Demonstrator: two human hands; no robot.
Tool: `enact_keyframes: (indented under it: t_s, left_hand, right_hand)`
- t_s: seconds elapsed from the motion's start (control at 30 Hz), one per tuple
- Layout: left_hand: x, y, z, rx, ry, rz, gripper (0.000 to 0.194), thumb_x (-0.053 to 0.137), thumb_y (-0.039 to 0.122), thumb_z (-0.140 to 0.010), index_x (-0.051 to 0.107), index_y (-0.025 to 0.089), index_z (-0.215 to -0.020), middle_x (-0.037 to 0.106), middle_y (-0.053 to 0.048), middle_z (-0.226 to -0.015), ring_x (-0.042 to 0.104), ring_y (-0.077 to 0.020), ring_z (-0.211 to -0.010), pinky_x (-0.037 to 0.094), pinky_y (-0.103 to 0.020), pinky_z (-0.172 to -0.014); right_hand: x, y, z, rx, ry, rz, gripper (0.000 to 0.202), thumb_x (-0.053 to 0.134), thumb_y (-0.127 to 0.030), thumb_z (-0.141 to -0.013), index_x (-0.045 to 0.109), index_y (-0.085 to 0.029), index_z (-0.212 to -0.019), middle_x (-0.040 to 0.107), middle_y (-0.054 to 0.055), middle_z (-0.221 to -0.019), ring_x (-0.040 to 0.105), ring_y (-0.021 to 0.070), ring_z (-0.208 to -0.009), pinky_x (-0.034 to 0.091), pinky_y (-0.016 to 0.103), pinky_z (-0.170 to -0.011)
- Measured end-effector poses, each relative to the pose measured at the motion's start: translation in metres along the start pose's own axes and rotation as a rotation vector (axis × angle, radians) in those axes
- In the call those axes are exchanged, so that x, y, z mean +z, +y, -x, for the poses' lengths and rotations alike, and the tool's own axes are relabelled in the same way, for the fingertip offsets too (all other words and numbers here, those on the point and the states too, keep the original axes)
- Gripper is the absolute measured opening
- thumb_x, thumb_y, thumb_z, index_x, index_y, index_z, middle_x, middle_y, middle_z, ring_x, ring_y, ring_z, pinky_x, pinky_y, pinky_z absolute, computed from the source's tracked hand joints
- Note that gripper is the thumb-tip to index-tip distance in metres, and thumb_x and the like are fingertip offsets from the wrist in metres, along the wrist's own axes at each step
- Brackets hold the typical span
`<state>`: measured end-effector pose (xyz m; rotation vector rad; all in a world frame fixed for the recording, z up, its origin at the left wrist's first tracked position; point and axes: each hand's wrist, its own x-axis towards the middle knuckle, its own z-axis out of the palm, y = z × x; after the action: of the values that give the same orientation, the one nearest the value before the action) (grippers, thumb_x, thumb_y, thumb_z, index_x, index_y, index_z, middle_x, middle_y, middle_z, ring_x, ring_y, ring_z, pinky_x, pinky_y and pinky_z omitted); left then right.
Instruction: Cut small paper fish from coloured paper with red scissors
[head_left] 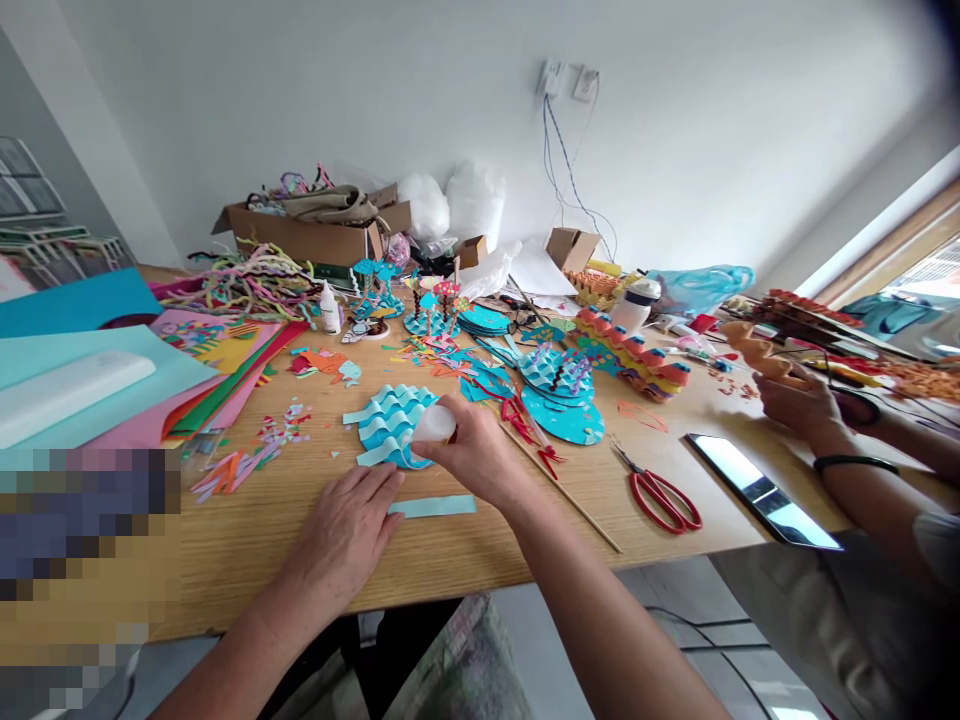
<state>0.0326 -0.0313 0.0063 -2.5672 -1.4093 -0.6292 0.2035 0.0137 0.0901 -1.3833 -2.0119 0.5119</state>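
Note:
In front of me lies a blue paper disc (373,432) with wavy light-blue paper strips standing across it in rows. My right hand (480,450) is closed around a white glue bottle (435,425), its round bottom turned up towards me, over the disc's lower right edge. The bottle's tip is hidden. My left hand (356,525) lies flat at the disc's near edge, fingertips by the end of the lowest strip. Beside its thumb a loose light-blue paper strip (439,506) rests on the table.
Right of me are a wooden stick (574,500), red-handled scissors (664,500) and a phone (761,490). Another person's hands (799,405) hold a brown bumpy piece at the far right. Paper scraps (281,430) and coloured sheets (217,370) lie left; a cardboard box (300,235) stands behind.

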Motion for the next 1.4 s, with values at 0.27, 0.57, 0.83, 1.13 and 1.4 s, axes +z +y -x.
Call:
enact_keyframes:
  t_s: [0.27,0.57,0.83,1.13,1.4]
  left_hand:
    - [0.001,0.000,0.001,-0.009,0.013,0.030,0.031,0.050,0.019,-0.081,0.059,0.014,-0.110,0.062,-0.011,-0.113,0.055,-0.0262,-0.099,0.046,-0.044,-0.085]
    - [0.000,-0.001,0.000,-0.012,0.001,0.025,0.031,0.051,0.019,-0.080,0.059,0.013,-0.110,0.062,-0.011,-0.113,0.055,-0.0266,-0.098,0.045,-0.043,-0.085]
    - [-0.001,0.001,0.000,-0.031,0.016,0.034,0.030,0.045,0.021,-0.083,0.060,0.017,-0.109,0.062,-0.009,-0.113,0.056,-0.0247,-0.099,0.044,-0.043,-0.088]
    - [-0.009,-0.002,-0.001,0.012,0.135,0.182,0.030,0.039,0.022,-0.086,0.061,0.016,-0.106,0.066,-0.009,-0.104,0.060,-0.0219,-0.094,0.050,-0.036,-0.082]
    - [-0.035,0.018,-0.012,-0.049,0.150,0.606,0.022,0.045,0.024,-0.085,0.066,0.021,-0.092,0.071,-0.003,-0.083,0.066,-0.0138,-0.074,0.053,-0.020,-0.068]
  right_hand:
    - [-0.002,-0.002,0.000,0.019,0.009,0.001,0.023,0.072,-0.030,-0.063,0.054,-0.018,-0.073,0.052,-0.005,-0.061,0.045,0.0102,-0.054,0.027,0.020,-0.048]
    - [-0.002,0.001,0.002,0.021,0.001,0.003,0.023,0.071,-0.029,-0.063,0.054,-0.018,-0.072,0.053,-0.005,-0.062,0.045,0.0098,-0.055,0.027,0.020,-0.049]
    - [-0.003,0.013,0.008,0.126,0.037,-0.149,0.024,0.070,-0.032,-0.062,0.053,-0.018,-0.072,0.051,-0.004,-0.061,0.044,0.0105,-0.055,0.029,0.021,-0.049]
    - [0.012,0.044,0.020,0.423,0.392,-1.129,0.033,0.072,-0.036,-0.059,0.051,-0.019,-0.077,0.055,-0.004,-0.069,0.048,0.0088,-0.055,0.041,0.021,-0.053]
    - [0.009,0.045,0.024,0.599,0.420,-1.680,0.024,0.072,-0.024,-0.061,0.054,-0.020,-0.078,0.058,-0.004,-0.059,0.050,0.0073,-0.047,0.044,0.018,-0.048]
